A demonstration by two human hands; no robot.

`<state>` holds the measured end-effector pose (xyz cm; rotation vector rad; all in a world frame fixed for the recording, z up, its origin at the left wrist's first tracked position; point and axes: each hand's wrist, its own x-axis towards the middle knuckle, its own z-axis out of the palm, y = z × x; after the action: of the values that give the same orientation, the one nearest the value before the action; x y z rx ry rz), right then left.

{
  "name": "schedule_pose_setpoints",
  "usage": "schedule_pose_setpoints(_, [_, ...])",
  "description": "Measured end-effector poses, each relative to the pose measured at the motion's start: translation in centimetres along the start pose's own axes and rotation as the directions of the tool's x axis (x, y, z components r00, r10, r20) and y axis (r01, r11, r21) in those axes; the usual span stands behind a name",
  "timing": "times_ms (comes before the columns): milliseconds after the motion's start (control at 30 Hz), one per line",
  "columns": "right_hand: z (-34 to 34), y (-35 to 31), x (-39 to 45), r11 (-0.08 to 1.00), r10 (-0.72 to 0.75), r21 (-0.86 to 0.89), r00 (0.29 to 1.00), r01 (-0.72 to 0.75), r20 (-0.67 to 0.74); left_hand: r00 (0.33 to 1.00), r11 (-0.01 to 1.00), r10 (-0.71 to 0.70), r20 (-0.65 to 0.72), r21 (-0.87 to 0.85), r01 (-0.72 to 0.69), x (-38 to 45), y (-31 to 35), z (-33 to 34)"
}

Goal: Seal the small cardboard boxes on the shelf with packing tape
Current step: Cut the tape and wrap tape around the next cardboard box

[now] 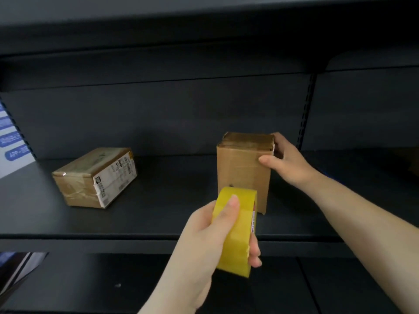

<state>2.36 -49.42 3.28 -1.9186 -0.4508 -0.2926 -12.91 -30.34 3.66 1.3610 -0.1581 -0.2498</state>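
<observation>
My left hand (pixel 210 234) was closed round the tape (pixel 235 232), held just in front of the upright box (pixel 243 173) on the shelf (pixel 158 214). My right hand (pixel 285 159) gripped that box at its top right corner — steadying it, I judged, before taping. The other box (pixel 95 177) lay well to the left. Next I would need to find the tape's free end — I could not see it — and press it on.

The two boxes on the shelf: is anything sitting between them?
No. In the head view only bare dark shelf separates the labelled box from the upright box.
</observation>
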Motion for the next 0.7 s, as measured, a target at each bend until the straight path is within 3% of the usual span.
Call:
schedule_pose_setpoints(133, [0.8,0.7,0.4,0.994,0.024,0.112,0.997,-0.015,-0.079,0.999,0.999,0.046,0.019,0.018,-0.046,0.5,0.5,0.1])
schedule_pose_setpoints(300, [1.9,0.8,1.8,0.966,0.207,0.194,0.961,-0.172,-0.183,0.989,0.985,0.143,-0.025,0.099,-0.14,1.2,1.0,0.6])
schedule_pose_setpoints(400, [2.2,0.7,2.6,0.925,0.329,0.255,0.93,-0.282,-0.164,0.986,0.982,0.16,-0.041,0.113,-0.154,1.7,1.3,0.5])
schedule_pose_setpoints(500, [2.2,0.8,3.7,0.819,0.51,0.376,0.851,-0.434,-0.126,0.996,0.99,0.087,-0.03,0.118,-0.083,1.5,1.0,0.5])
schedule_pose_setpoints(633, [2.7,1.4,5.1,0.779,0.569,0.367,0.819,-0.508,-0.075,0.995,0.998,0.03,-0.093,0.06,-0.024,1.5,0.3,0.2])
schedule_pose_setpoints(700, [3.0,1.7,5.6,0.738,0.604,0.411,0.796,-0.535,-0.046,0.998,0.999,0.001,-0.06,0.046,0.002,1.4,0.0,0.3])
